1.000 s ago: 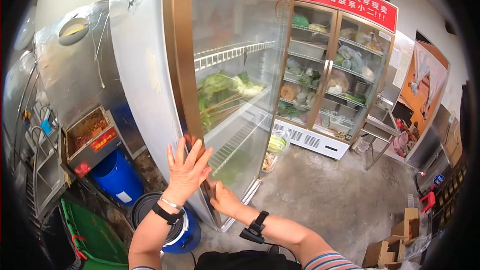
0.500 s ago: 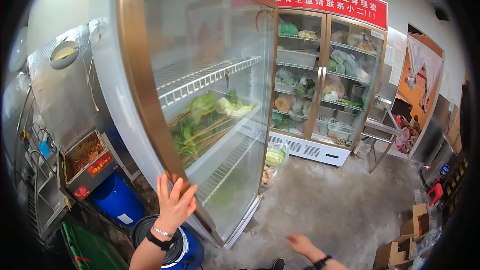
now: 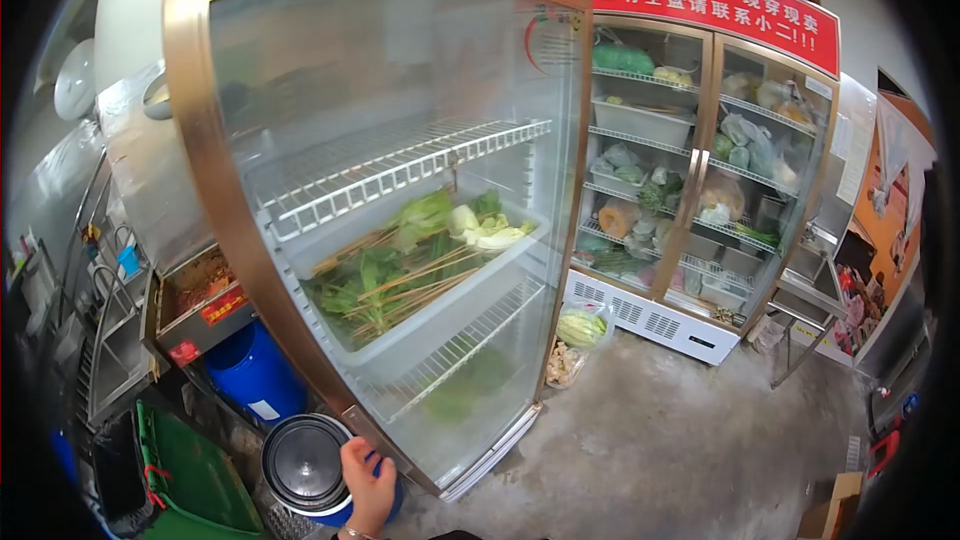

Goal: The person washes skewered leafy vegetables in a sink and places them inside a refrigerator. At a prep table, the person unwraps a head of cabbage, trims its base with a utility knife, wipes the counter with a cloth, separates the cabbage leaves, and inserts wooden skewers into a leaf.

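Observation:
My left hand (image 3: 368, 485) is low in the view, beside the lower corner of the glass-door fridge (image 3: 190, 90). Its fingers are loosely bent and a little apart, and I see nothing in them; whether they touch the brown door frame (image 3: 375, 440) I cannot tell. Through the glass door, a white tray (image 3: 440, 315) shows on a wire shelf, with leafy greens (image 3: 350, 285) and thin wooden skewers (image 3: 420, 275) in it. A pale cabbage-like vegetable (image 3: 490, 230) lies at its right end. My right hand is out of view.
Behind my hand stands a blue barrel with a black lid (image 3: 305, 460); another blue barrel (image 3: 255, 370) and a green bin (image 3: 190, 470) are to the left. A two-door fridge (image 3: 650, 310) is at the back right. Bagged vegetables (image 3: 580, 330) sit on the floor between the fridges.
My left hand has dropped from the door frame's edge to lower down, its fingers now more bent. My right hand has left the view. The camera has turned left, and the fridge front looks wider.

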Tool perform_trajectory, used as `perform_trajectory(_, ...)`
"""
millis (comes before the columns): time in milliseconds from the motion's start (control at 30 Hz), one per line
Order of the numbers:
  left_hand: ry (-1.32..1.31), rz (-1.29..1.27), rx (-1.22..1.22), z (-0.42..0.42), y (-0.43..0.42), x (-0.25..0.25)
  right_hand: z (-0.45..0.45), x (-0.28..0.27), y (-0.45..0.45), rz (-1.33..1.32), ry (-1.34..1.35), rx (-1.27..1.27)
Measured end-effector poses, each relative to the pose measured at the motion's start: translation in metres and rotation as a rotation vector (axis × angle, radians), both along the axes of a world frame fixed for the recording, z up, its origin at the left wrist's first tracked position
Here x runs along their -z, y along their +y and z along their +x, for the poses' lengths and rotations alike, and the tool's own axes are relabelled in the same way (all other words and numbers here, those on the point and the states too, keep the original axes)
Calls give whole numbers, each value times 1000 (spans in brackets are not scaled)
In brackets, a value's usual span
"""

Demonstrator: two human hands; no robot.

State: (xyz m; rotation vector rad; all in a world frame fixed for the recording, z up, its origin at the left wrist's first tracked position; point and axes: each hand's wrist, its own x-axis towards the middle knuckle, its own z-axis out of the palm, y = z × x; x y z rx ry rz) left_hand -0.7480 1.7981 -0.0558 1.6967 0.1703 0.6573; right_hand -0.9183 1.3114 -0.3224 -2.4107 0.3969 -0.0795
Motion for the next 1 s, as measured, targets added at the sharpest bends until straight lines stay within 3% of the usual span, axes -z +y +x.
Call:
perform_trajectory(67, 31, 21, 13, -3, -2, 1, 68, 0, 2, 21, 200, -63)
perform_trajectory(100, 32, -13, 46, -1, 1, 3, 99, -70, 48, 88, 182, -99)
perform_trajectory(133, 33, -19, 41, -1, 1, -1, 116, -130, 87, 68, 44, -197)
perform_trajectory(167, 7, 73, 25, -1, -2, -5, 131, -151, 113, 94, -38, -296)
perform_trajectory(267, -47, 149, 49, -4, 1, -5, 156, -210, 178, -32, -189, -588)
perform_trajectory(367, -49, 92, 144, -13, 6, -7, 139, -242, 208, -34, -289, -629)
perform_trajectory(467, -201, 151, 32, -19, 21, 19, 104, -197, 174, -112, -177, -534)
perform_trajectory(500, -265, 297, 30, -19, 31, 33, 85, -170, 152, -9, -43, -429)
perform_trajectory(533, -245, 272, 135, -23, 29, 40, 61, -139, 127, 102, 88, -331)
perform_trajectory(600, -207, 307, 335, -26, 20, 39, -6, -93, 93, -282, 466, -189)
perform_trajectory(667, -198, 378, 555, -27, -3, 26, -82, -74, 71, -422, 803, -176)
perform_trajectory(733, -199, 461, 646, -22, -11, 33, -151, -41, 68, -175, 784, 98)
perform_trajectory(767, -220, 546, 691, -16, -17, 38, -180, -34, 65, -134, 781, 47)
perform_trajectory(833, -147, 414, 781, -13, -26, 55, -234, -46, 94, -72, 549, 190)
perform_trajectory(900, -117, 368, 913, 7, -32, 88, -261, -38, 145, 44, 465, 820)
perform_trajectory(1000, -46, 432, 1077, 8, -36, 97, -296, -24, 214, 120, 394, 1025)
